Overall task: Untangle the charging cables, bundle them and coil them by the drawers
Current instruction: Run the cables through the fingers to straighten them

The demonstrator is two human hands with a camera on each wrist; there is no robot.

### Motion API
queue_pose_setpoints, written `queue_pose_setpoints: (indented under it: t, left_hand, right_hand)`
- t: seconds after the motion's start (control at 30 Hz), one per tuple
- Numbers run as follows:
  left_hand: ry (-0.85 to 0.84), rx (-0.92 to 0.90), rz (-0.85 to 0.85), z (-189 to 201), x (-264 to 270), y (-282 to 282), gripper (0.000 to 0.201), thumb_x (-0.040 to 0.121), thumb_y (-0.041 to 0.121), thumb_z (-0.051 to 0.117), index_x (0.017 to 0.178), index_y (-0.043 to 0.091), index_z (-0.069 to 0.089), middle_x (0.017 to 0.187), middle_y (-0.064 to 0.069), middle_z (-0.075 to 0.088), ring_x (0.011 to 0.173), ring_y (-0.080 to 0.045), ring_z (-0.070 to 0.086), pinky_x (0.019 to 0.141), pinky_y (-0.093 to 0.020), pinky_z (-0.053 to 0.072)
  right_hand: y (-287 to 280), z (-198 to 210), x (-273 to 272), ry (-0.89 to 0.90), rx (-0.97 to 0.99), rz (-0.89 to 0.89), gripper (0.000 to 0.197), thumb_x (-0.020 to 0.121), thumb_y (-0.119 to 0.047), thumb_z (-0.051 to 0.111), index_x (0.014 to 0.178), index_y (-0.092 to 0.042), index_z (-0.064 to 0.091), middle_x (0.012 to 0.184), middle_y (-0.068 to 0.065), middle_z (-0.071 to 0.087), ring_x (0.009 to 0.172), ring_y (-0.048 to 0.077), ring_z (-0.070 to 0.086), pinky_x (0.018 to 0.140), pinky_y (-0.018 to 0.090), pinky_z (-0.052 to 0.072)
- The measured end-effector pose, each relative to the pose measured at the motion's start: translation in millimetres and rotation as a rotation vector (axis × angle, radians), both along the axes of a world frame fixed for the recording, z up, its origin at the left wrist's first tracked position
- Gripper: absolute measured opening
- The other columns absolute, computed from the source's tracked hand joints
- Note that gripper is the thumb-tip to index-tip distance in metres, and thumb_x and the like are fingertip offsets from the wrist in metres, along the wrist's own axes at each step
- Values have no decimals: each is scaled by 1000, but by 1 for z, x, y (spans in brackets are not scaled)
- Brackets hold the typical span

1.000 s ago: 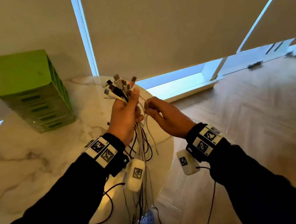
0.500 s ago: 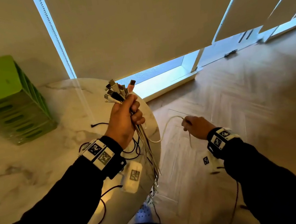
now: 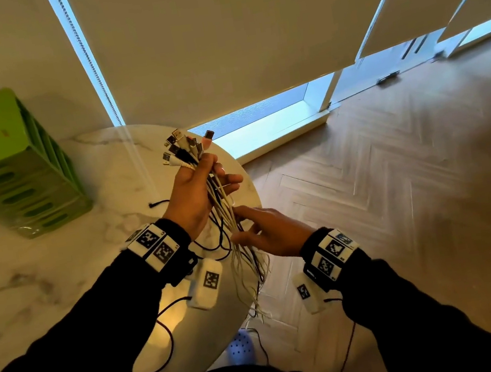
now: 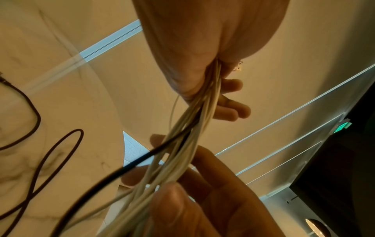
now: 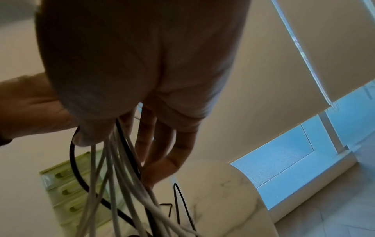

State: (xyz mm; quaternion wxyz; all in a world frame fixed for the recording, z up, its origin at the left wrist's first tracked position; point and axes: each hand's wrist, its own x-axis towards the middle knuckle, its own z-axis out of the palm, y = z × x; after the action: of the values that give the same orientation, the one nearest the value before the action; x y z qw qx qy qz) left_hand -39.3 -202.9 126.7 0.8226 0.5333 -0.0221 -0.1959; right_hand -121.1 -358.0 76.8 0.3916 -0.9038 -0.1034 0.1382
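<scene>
The cables hang at frame centre, plugs fanned upward from the left hand, which pinches them near the plugs, lower fingers spread. They look light, limp and slippery, best taken just below that grip. The right hand, out at the right half a second ago, is now back at the strands, fingers loosely spread; whether it pinches any is unclear. The drawers sit upper left on the table.

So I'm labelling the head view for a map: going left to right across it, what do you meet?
Green drawers → left hand gripping the cable bundle → right hand → wooden floor.
</scene>
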Motion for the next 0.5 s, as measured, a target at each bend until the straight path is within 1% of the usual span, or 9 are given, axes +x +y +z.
queue_pose_setpoints:
  t: [0.03, 0.1, 0.17, 0.23, 0.27, 0.33, 0.4, 0.47, 0.5]
  left_hand:
    - [-2, -7, 0, -1, 2, 0, 24, 109, 24, 42, 97, 12, 58, 74, 2, 63, 82, -29, 74, 75, -37, 61]
    - [-6, -23, -5, -3, 5, 0, 23, 109, 23, 41, 99, 10, 57, 76, -1, 62, 86, -32, 75, 77, -39, 61]
    - [-16, -25, -15, -6, 8, 0, 22, 109, 22, 41, 109, 7, 57, 78, -3, 63, 91, -34, 75, 82, -42, 60]
    - [-46, 3, -26, -9, 10, 0, 29, 110, 21, 40, 127, 2, 53, 81, -2, 69, 100, -37, 73, 92, -46, 58]
    - [-65, 21, -30, -12, 11, -1, 33, 110, 21, 40, 133, 1, 51, 84, -3, 73, 105, -37, 72, 98, -48, 55]
    - [-86, 46, -35, -15, 11, -3, 37, 110, 21, 40, 141, 2, 47, 91, -5, 77, 112, -35, 70, 105, -48, 50]
    - [-103, 67, -43, -16, 11, -4, 34, 109, 22, 41, 139, 9, 50, 98, -10, 78, 114, -33, 69, 107, -48, 49]
    - [-104, 88, -44, -15, 13, -3, 25, 109, 23, 41, 126, 16, 59, 106, -14, 76, 112, -31, 70, 107, -46, 50]
    - [-88, 97, -35, -14, 15, -1, 23, 109, 23, 42, 118, 15, 61, 108, -16, 76, 111, -30, 71, 107, -46, 50]
  right_hand:
    - [-2, 0, 0, -18, 3, -5, 43, 100, -39, 56, 140, -29, 44, 129, -2, 63, 88, 11, 69, 78, 18, 56]
    - [-4, 1, 2, -37, -1, -4, 41, 101, -34, 56, 140, -28, 46, 123, -2, 66, 89, 12, 70, 82, 25, 57]
    - [-6, 2, 5, -46, -20, 3, 39, 102, -34, 55, 140, -26, 47, 120, -2, 68, 92, 12, 70, 86, 28, 56]
    - [-5, 6, 10, -76, 14, -22, 37, 101, -36, 55, 136, -25, 51, 120, -1, 68, 97, 10, 68, 87, 25, 56]
    - [-3, 8, 13, -124, 45, -55, 34, 101, -36, 57, 132, -22, 55, 118, -2, 68, 98, 9, 67, 86, 23, 56]
    - [2, 12, 19, -251, 108, -148, 23, 99, -29, 61, 118, -17, 64, 106, -3, 71, 93, 7, 68, 84, 21, 56]
    - [6, 14, 25, -308, 152, -197, 12, 99, -21, 62, 106, -12, 66, 93, -5, 72, 84, 6, 70, 81, 18, 56]
    - [5, 16, 28, -281, 163, -209, 10, 101, -19, 58, 103, -11, 63, 88, -5, 71, 80, 4, 71, 77, 15, 55]
    - [1, 19, 30, -254, 182, -231, 11, 102, -20, 55, 104, -10, 60, 88, -4, 71, 80, 4, 71, 74, 15, 54]
